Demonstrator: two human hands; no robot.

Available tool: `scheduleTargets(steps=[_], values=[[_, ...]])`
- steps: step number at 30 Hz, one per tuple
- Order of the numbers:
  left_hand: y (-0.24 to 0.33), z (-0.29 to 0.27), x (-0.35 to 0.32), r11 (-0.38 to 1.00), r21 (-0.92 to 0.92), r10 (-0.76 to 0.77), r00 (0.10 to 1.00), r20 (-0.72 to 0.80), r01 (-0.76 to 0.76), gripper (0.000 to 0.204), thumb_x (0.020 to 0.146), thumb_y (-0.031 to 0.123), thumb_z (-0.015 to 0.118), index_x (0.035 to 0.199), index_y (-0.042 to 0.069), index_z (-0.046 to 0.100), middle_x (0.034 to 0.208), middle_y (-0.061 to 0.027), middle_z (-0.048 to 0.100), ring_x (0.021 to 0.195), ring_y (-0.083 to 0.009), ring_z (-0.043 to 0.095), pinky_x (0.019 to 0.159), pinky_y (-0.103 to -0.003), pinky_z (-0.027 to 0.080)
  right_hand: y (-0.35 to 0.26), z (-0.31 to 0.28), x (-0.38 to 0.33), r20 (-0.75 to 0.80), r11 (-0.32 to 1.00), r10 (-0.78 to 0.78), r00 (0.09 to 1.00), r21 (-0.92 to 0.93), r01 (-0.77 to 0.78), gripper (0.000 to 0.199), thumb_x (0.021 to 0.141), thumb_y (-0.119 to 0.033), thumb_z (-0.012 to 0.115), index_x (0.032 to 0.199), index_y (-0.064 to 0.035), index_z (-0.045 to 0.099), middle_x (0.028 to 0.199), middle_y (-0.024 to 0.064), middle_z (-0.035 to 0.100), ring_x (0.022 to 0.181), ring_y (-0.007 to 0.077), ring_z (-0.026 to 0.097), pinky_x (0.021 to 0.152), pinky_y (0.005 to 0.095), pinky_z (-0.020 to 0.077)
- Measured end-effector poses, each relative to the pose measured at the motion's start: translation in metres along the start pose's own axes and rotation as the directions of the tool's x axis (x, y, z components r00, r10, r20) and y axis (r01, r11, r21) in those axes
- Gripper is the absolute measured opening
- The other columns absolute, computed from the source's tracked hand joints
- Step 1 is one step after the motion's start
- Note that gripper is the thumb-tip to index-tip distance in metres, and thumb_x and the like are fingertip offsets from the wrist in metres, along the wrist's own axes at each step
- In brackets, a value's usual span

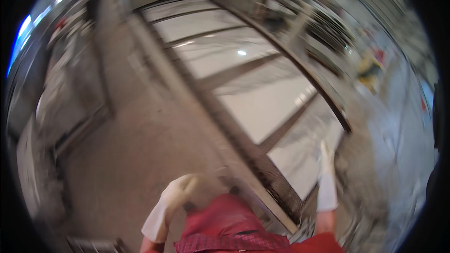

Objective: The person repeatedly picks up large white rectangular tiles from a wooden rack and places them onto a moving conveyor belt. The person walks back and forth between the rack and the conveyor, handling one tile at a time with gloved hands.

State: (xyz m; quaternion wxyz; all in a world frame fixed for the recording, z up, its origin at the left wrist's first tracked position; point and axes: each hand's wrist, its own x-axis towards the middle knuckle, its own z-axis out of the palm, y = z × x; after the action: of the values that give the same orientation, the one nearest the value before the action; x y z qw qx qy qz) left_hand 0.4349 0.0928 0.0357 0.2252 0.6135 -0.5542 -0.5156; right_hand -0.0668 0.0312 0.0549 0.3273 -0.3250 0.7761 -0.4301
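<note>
White gloves cover both hands in the head view, which is heavily blurred throughout. The left hand (176, 192) hangs low beside a long grey table (262, 98) whose pale glossy top is crossed by dark bars and runs away toward the top of the picture. This hand is on the near left side of the table's dark metal edge rail (220, 117), over the brownish floor (136, 145), and seems to touch nothing. Its fingers look loosely curled, but the blur is too strong to tell whether the grip is open or closed.

The right hand (326, 178) is raised at the near right end of the table, fingers pointing up toward the pale surface, just beside the table's right edge. It looks flat and extended, with nothing held, though whether it touches the surface cannot be told. Between the two hands, at the table's near end, is the person's red garment (229, 225) with a checked hem.

Left of the table, well apart, stand blurred grey racks or machine frames (70, 103). Right of the table there is more clutter, including something yellow (370, 68).

Judging from this, no object is in hand and the table top nearest the hands looks bare, so any handling work appears not yet begun or between steps.
</note>
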Motion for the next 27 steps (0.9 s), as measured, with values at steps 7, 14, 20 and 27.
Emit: scheduleTargets(steps=[7, 14, 20, 27], values=[[-0.081, -0.073, -0.087, 0.969, 0.237, -0.068, 0.997, -0.024, 0.072, 0.033, 0.097, 0.031, 0.042, 0.102, 0.010, 0.067, 0.105, -0.0173, 0.068, 0.104, -0.0376, 0.061, 0.091, -0.047, 0.048, 0.006, 0.263, -0.153, 0.763, 0.995, -0.049, 0.645, 0.096, -0.038, 0.043, 0.105, -0.036, 0.044, 0.132, -0.0055, 0.059, 0.111, 0.0175, 0.070, 0.093, 0.0236, 0.070, 0.081, 0.0339, 0.0566], [-0.220, -0.089, -0.204, 0.590, 0.259, -0.702, 0.644, -0.303, 0.765, 0.033, 0.091, 0.027, 0.049, 0.099, 0.010, 0.077, 0.106, -0.0157, 0.072, 0.103, -0.0311, 0.069, 0.089, -0.043, 0.054, -0.023, 0.378, -0.220, 0.962, 0.850, -0.063, 0.267, -0.089, 0.520, 0.035, 0.105, -0.027, 0.047, 0.129, -0.0062, 0.063, 0.104, 0.0106, 0.072, 0.091, 0.0162, 0.067, 0.084, 0.0289, 0.0530], [-0.278, -0.035, -0.300, 0.476, -0.222, -0.866, 0.410, -0.287, 0.851, 0.036, 0.095, 0.035, 0.049, 0.113, 0.012, 0.069, 0.116, -0.0150, 0.068, 0.112, -0.0342, 0.062, 0.098, -0.045, 0.048, -0.024, 0.457, -0.239, 0.965, 0.751, 0.171, 0.199, -0.258, 0.608, 0.037, 0.105, -0.030, 0.045, 0.129, -0.0081, 0.064, 0.104, 0.0094, 0.072, 0.093, 0.0157, 0.066, 0.086, 0.0295, 0.0511], [-0.327, -0.027, -0.328, 0.333, -0.402, -0.943, 0.289, -0.167, 0.853, 0.033, 0.096, 0.034, 0.049, 0.115, 0.016, 0.068, 0.119, -0.0137, 0.067, 0.114, -0.0329, 0.061, 0.099, -0.043, 0.047, 0.034, 0.574, -0.260, 0.905, 0.348, 0.397, 0.153, -0.303, 0.887, 0.039, 0.104, -0.033, 0.044, 0.130, -0.0098, 0.062, 0.107, 0.0104, 0.072, 0.091, 0.0169, 0.067, 0.084, 0.0299, 0.0523]])
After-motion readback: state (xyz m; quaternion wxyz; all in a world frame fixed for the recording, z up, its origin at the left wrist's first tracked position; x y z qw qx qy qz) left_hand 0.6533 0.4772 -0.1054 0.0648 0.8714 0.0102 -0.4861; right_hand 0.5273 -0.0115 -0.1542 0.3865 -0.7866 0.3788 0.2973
